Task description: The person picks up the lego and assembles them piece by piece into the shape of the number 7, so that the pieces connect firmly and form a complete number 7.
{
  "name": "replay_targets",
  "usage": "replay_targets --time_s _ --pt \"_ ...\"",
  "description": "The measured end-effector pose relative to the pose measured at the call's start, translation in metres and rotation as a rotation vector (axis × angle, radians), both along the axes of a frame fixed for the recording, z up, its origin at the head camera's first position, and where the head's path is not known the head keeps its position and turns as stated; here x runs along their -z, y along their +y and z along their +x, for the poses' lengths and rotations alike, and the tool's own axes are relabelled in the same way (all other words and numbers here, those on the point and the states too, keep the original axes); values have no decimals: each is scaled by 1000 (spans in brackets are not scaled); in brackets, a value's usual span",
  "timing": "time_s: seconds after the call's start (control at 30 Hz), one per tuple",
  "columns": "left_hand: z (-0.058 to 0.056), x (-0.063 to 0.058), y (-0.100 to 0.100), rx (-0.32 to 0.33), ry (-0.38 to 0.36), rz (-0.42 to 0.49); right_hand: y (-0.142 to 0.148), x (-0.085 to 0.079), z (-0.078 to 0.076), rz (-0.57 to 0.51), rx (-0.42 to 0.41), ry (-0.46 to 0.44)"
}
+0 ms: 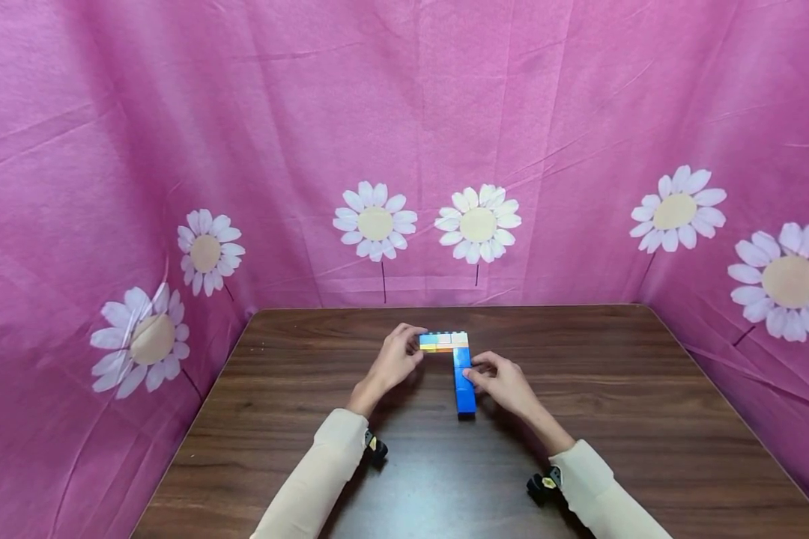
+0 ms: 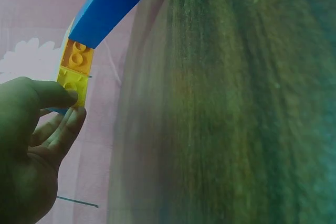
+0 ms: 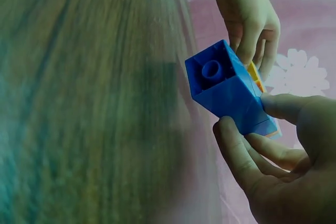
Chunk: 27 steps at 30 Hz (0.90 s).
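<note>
An L-shaped assembly of toy building bricks is held between both hands. Its short arm is a row of coloured bricks [image 1: 438,341], blue, pale and white on top with yellow and orange beneath; its long arm is a column of blue bricks [image 1: 464,385] reaching toward the person. My left hand [image 1: 395,361] pinches the row's left end, thumb across the yellow brick [image 2: 79,76] beside an orange brick [image 2: 77,59]. From the right, my right hand [image 1: 507,383] grips the blue column around its middle. Its hollow end [image 3: 211,70] shows in the right wrist view.
The brown wooden table [image 1: 276,434] spreads beneath the hands. Pink cloth [image 1: 297,135] printed with white daisies hangs along the back and both sides. Small black cameras sit at the left cuff [image 1: 377,449] and right cuff [image 1: 541,486].
</note>
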State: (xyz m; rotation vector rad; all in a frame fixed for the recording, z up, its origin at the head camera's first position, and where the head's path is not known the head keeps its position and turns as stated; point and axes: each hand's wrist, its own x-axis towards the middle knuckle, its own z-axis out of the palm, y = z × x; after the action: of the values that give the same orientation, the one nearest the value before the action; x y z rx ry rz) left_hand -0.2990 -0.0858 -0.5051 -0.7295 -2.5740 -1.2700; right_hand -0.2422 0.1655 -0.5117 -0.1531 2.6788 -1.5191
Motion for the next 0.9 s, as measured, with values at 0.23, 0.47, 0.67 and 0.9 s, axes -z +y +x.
replay_targets --time_s 0.23,0.47,0.67,0.9 --pt "-9 6 7 -6 -64 -51 4 7 -7 44 27 -17" --pt "-8 13 7 -13 -178 -47 -1 10 -13 76 22 -27" --pt "-8 16 7 -1 -211 -36 -1 7 -14 70 6 -23" --pt "-8 17 5 -4 -229 -32 0 5 -15 81 -31 -30"
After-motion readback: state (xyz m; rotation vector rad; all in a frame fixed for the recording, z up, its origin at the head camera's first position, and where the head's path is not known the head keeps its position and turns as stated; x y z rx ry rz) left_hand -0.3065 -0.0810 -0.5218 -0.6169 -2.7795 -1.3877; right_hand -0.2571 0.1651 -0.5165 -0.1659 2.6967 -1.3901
